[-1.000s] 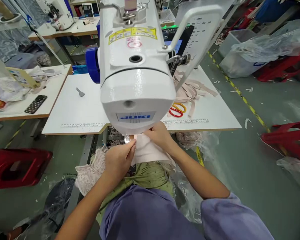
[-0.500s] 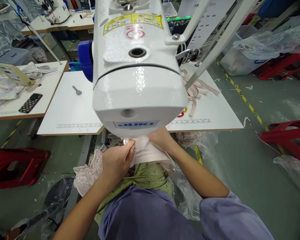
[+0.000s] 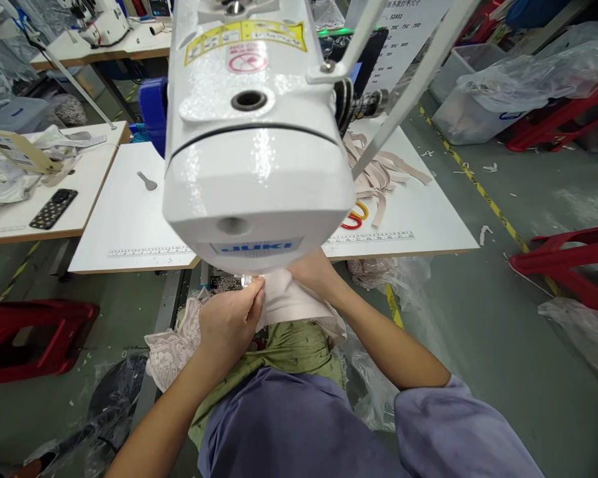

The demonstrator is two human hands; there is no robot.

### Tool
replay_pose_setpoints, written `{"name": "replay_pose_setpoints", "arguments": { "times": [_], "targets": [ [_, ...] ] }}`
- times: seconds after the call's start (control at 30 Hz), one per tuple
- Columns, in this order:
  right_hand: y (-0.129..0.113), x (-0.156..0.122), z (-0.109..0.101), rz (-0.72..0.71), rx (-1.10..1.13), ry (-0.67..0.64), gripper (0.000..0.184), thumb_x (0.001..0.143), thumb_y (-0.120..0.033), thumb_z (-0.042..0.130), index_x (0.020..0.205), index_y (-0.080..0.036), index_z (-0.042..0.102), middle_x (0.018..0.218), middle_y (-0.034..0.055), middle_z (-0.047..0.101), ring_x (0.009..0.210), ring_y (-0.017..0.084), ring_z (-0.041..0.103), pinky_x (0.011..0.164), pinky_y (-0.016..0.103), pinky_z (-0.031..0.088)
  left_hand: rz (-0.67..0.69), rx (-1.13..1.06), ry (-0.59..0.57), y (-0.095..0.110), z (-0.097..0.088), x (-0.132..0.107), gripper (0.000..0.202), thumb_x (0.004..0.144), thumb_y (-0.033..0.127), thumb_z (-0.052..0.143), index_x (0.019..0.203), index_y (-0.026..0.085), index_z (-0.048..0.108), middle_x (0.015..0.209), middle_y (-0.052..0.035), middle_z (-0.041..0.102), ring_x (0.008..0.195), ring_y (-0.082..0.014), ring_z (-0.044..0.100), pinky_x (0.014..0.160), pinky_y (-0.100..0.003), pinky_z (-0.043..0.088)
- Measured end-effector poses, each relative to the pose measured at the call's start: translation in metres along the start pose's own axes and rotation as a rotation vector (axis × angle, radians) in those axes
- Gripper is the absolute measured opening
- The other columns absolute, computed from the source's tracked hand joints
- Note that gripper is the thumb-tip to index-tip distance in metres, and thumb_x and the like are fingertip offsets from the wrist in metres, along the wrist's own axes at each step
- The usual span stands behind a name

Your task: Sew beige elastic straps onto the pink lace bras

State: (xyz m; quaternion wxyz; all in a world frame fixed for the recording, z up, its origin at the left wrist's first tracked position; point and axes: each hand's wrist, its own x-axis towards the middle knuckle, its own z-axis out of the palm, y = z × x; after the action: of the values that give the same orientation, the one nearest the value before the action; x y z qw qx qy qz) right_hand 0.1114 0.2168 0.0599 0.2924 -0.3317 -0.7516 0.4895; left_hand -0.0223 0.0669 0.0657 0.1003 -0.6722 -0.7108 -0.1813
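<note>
A white sewing machine (image 3: 259, 172) fills the upper middle, its head hanging over my hands. Below it lies a pale pink bra (image 3: 292, 299), its lace part (image 3: 174, 348) spread to the left. My left hand (image 3: 232, 315) is closed, with thumb and fingers pinching the bra's edge just under the machine head. On the far side of the cloth, my right hand (image 3: 313, 271) rests against the bra. The machine head hides its fingers, so their grip does not show. The needle area is hidden too. Green cloth (image 3: 299, 348) covers my lap beneath the bra.
On the white table (image 3: 124, 219) lie a small grey tool (image 3: 147, 180), fabric strips (image 3: 379, 169) and red-and-yellow-handled scissors (image 3: 356, 216). A phone (image 3: 54, 208) is on the left table. Red stools (image 3: 34, 338) and plastic bags flank the floor.
The view has shifted slightly, so the machine sits further left and more of the scissors shows. My hands stay in nearly the same place on the bra.
</note>
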Motion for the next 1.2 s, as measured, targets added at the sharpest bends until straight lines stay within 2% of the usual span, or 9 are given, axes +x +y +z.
{"name": "replay_pose_setpoints", "arguments": {
  "times": [0.2, 0.33, 0.47, 0.57, 1.2],
  "targets": [
    [-0.002, -0.001, 0.003, 0.066, -0.035, 0.018, 0.018, 0.084, -0.038, 0.058, 0.088, -0.021, 0.063, 0.066, -0.0016, 0.057, 0.065, 0.016, 0.052, 0.064, 0.029, 0.037, -0.003, 0.09, -0.017, -0.008, -0.006, -0.003, 0.029, 0.096, 0.031, 0.049, 0.1, 0.022, 0.077, 0.056, 0.0002, 0.069, 0.05, -0.0157, 0.061, 0.046, -0.029, 0.026],
    [-0.002, -0.004, 0.005, 0.062, -0.018, 0.069, 0.017, 0.084, -0.037, 0.058, 0.084, -0.021, 0.062, 0.067, -0.0025, 0.058, 0.062, 0.014, 0.048, 0.06, 0.026, 0.034, 0.067, 0.085, 0.028, -0.01, -0.006, -0.006, 0.026, 0.096, 0.03, 0.051, 0.098, 0.021, 0.076, 0.059, 0.0002, 0.07, 0.053, -0.015, 0.061, 0.048, -0.028, 0.029],
    [-0.002, -0.006, 0.006, 0.061, -0.041, 0.076, 0.015, 0.083, -0.035, 0.058, 0.079, -0.02, 0.06, 0.063, -0.0032, 0.055, 0.059, 0.012, 0.045, 0.058, 0.026, 0.032, 0.095, 0.076, 0.097, -0.013, -0.005, -0.008, 0.023, 0.095, 0.028, 0.053, 0.097, 0.019, 0.075, 0.054, 0.0017, 0.065, 0.051, -0.0136, 0.058, 0.051, -0.027, 0.031],
    [-0.001, -0.006, 0.005, 0.055, -0.022, 0.067, 0.016, 0.084, -0.035, 0.058, 0.08, -0.02, 0.059, 0.065, -0.0032, 0.056, 0.06, 0.012, 0.045, 0.058, 0.026, 0.032, 0.119, 0.073, 0.084, -0.014, -0.004, -0.008, 0.022, 0.096, 0.028, 0.053, 0.099, 0.019, 0.073, 0.055, 0.0019, 0.064, 0.053, -0.0139, 0.058, 0.054, -0.028, 0.034],
    [0.005, -0.01, -0.005, 0.041, -0.008, 0.092, 0.015, 0.087, -0.035, 0.058, 0.078, -0.021, 0.057, 0.063, -0.0055, 0.054, 0.06, 0.011, 0.045, 0.058, 0.026, 0.031, 0.23, 0.064, 0.089, -0.003, -0.003, 0.003, 0.022, 0.096, 0.026, 0.051, 0.095, 0.019, 0.072, 0.049, 0.0028, 0.061, 0.048, -0.0134, 0.056, 0.05, -0.03, 0.028]
  ]
}}
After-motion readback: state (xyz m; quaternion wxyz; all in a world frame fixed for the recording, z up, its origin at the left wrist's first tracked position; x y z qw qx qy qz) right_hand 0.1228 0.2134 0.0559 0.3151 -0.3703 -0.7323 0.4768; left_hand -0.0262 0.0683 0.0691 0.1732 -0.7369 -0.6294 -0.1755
